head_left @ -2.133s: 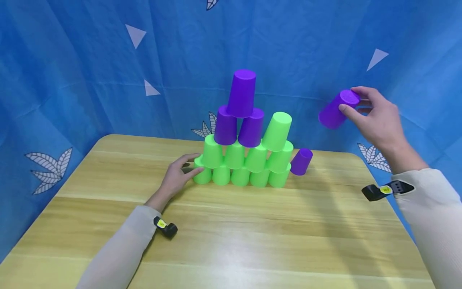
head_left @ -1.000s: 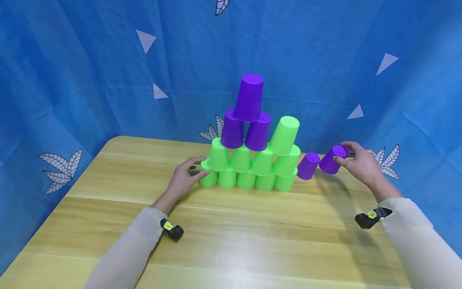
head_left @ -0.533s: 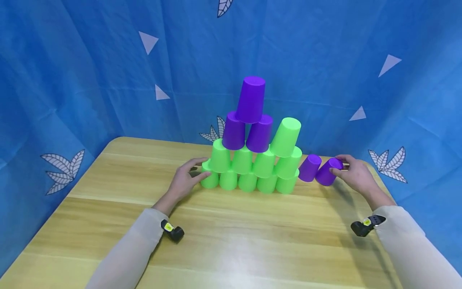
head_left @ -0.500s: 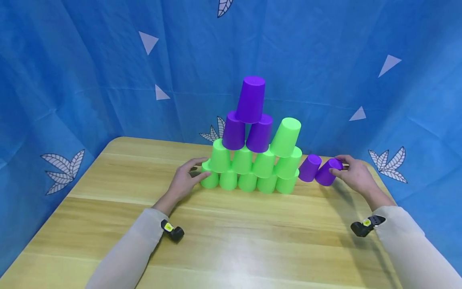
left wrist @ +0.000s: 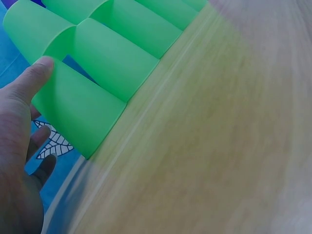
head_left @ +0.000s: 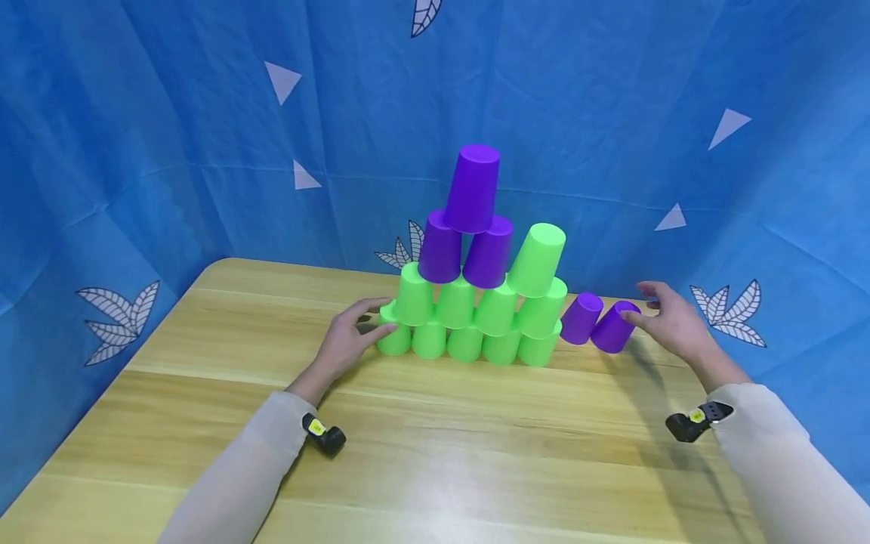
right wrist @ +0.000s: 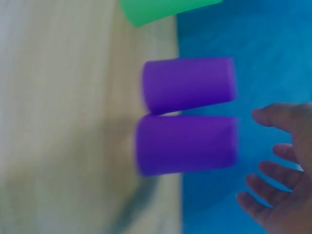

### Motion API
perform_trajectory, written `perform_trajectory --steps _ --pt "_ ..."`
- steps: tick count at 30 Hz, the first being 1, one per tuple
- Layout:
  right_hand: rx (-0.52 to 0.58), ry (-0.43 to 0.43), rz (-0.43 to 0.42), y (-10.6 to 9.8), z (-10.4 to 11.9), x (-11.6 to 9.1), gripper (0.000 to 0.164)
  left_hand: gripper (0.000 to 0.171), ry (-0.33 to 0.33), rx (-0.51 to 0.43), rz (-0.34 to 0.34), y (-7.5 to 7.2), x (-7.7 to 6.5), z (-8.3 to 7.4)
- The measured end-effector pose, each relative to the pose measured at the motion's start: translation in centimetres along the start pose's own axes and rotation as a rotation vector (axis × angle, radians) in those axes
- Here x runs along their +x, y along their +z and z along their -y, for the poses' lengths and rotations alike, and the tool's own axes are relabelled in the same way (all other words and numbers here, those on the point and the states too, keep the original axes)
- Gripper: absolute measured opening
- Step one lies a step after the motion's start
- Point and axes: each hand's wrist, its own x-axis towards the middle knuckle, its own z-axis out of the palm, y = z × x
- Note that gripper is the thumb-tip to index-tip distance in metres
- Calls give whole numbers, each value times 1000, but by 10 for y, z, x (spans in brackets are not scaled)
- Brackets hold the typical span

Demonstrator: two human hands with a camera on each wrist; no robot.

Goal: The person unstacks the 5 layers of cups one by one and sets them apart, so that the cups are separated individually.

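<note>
A stepped wall of upside-down plastic cups stands near the table's back. Its two lower rows are green; two purple cups [head_left: 440,248] and one green cup [head_left: 538,261] form the third row, topped by a single purple cup [head_left: 473,189]. My left hand [head_left: 342,344] holds the bottom row's leftmost green cup [left wrist: 78,107], thumb in front and forefinger behind, its tip hidden. Right of the wall, two more purple cups stand upside down side by side, an inner one [head_left: 581,318] and an outer one [head_left: 614,329]. Beside the outer cup, my right hand [head_left: 673,325] has its fingers spread, holding nothing.
The wooden table [head_left: 408,453] reaches toward me in front of the cups. A blue patterned curtain [head_left: 381,98] hangs close behind its back edge. Both purple cups at the right stand near that back edge.
My right hand has lowered a purple cup from the air to the table beside the other purple one and let go of it. The left hand keeps its place on the green cup.
</note>
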Motion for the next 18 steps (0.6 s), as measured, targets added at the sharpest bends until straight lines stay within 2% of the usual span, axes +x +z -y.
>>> perform_trajectory --steps 7,13,18 --pt "-27 -106 -134 -34 42 -7 73 53 5 -2 3 1 0 -1" --pt "-9 -253 -185 -55 94 -12 62 52 -8 -22 6 0 0 0" --pt "-3 -393 -181 -64 137 -13 56 53 -10 -26 10 0 1 1"
